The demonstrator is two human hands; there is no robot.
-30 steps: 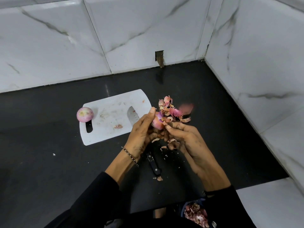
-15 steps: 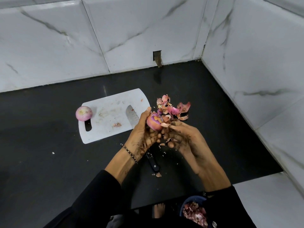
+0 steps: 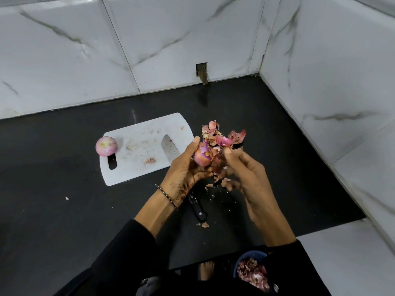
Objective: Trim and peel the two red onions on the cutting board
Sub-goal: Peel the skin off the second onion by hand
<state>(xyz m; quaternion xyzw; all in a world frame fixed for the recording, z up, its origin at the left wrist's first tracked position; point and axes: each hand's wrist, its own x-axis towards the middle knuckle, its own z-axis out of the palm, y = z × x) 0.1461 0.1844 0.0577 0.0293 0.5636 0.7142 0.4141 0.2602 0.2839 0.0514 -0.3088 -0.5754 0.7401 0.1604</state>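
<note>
I'm mid-peel: my left hand (image 3: 186,167) cups one onion (image 3: 202,158) above the counter (image 3: 64,210) just right of the cutting board (image 3: 132,169), my right hand (image 3: 248,176) pinches its loose skin (image 3: 215,160), which I'd next tear clear, while the other onion (image 3: 106,146) sits bare at the board's left end.

Black long sleeves (image 3: 128,253), a thin beaded bracelet (image 3: 166,196) at the left wrist

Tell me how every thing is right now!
Held onion, partly peeled, gripped by left hand.
Right hand, pinching loose skin on that onion.
Other onion, looks peeled, sits at cutting board left end.
Knife, lying flat, blade on board.
Peel pile, heaped on counter.
</note>
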